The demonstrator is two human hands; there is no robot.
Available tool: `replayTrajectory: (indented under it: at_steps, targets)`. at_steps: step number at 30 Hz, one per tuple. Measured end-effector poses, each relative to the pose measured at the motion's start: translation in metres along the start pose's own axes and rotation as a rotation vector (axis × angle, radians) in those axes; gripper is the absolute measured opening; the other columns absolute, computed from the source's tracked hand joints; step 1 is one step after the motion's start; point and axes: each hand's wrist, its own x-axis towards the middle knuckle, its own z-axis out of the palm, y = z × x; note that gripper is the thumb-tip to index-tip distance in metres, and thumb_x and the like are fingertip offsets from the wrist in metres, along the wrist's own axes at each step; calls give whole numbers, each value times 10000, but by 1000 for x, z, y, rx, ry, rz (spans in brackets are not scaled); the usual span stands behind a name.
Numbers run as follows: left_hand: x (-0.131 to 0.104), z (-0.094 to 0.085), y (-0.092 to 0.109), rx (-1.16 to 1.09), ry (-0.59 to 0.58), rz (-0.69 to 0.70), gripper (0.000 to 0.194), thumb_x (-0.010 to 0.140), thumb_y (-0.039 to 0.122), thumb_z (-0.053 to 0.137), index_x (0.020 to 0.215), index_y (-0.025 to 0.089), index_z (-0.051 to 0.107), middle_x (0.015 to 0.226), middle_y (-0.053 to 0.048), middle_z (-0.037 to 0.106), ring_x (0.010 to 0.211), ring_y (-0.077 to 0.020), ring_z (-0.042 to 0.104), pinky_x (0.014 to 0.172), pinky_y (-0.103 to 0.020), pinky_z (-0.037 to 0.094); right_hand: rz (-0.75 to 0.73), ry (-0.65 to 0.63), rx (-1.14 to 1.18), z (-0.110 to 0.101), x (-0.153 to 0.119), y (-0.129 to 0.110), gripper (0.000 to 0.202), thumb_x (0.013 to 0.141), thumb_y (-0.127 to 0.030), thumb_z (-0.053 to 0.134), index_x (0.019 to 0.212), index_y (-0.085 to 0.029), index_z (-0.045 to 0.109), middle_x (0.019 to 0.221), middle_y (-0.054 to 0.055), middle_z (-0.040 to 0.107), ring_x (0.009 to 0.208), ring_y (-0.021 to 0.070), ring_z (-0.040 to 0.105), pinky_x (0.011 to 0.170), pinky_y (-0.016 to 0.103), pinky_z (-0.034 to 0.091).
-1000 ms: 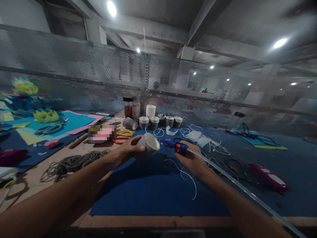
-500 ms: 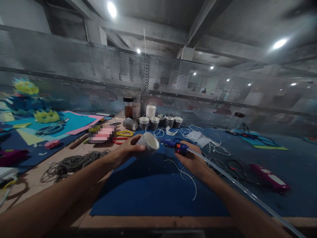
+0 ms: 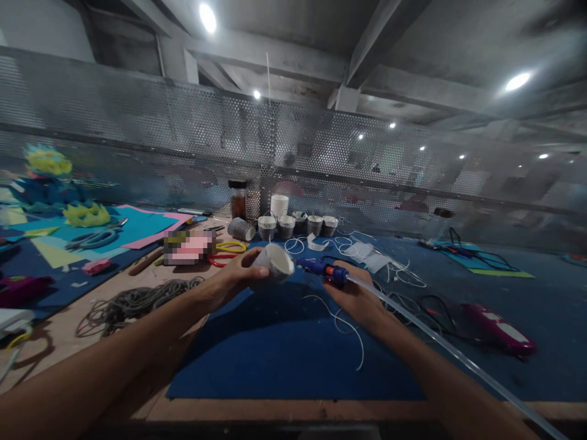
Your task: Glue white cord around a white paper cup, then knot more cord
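My left hand (image 3: 245, 273) is closed around a small white-grey paper cup (image 3: 274, 263), tilted so its mouth faces right. In my right hand (image 3: 351, 290) is a blue hot glue gun (image 3: 325, 269), its nozzle pointing at the cup's rim; whether it touches cannot be made out. A long clear glue stick (image 3: 440, 339) runs out of the gun's back toward the lower right. Below the hands lies a blue mat (image 3: 293, 360), with a loose white cord (image 3: 360, 342) on it.
Several cord-trimmed cups (image 3: 287, 227) stand at the back beside a lidded jar (image 3: 238, 200). A grey cord bundle (image 3: 137, 302) lies left, near red-and-yellow-handled scissors (image 3: 232, 247). Blue-handled scissors (image 3: 94, 238) rest on coloured paper. A magenta device (image 3: 499, 330) sits at right.
Almost nothing differs. The cup and glue gun keep nearly the same place, with at most a very slight shift.
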Motion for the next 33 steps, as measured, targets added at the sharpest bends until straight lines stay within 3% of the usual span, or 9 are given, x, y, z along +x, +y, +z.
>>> replayTrajectory:
  at_steps: [8, 13, 19, 33]
  targets:
    - [-6, 9, 8, -18, -35, -44, 485, 749, 301, 720, 1199, 195, 573, 1168, -96, 637, 1022, -267, 595, 807, -313, 465, 15, 9, -5, -4, 0, -7, 116, 811, -246, 596, 707, -215, 554, 668, 0, 569, 585, 141, 491, 523, 259, 325]
    - [-8, 13, 10, -48, -58, -68, 482, 755, 297, 709, 1201, 169, 581, 1096, -107, 641, 989, -268, 593, 815, -325, 457, -1, 22, -1, -2, -1, -5, 157, 815, -270, 587, 682, -213, 524, 656, -4, 553, 579, 142, 492, 519, 258, 333]
    - [-12, 15, 14, -79, -123, -109, 468, 787, 282, 685, 1230, 180, 578, 1165, -116, 626, 1038, -272, 576, 870, -339, 436, 27, 9, -15, 1, -2, -1, 127, 817, -282, 588, 726, -217, 528, 658, -7, 551, 587, 146, 497, 529, 264, 312]
    - [-8, 16, 7, -153, -203, -128, 454, 784, 298, 701, 1209, 168, 610, 985, -76, 643, 831, -184, 567, 664, -251, 415, -1, 3, -26, -1, -2, -5, 139, 842, -282, 570, 737, -204, 524, 679, -9, 549, 595, 138, 497, 545, 261, 308]
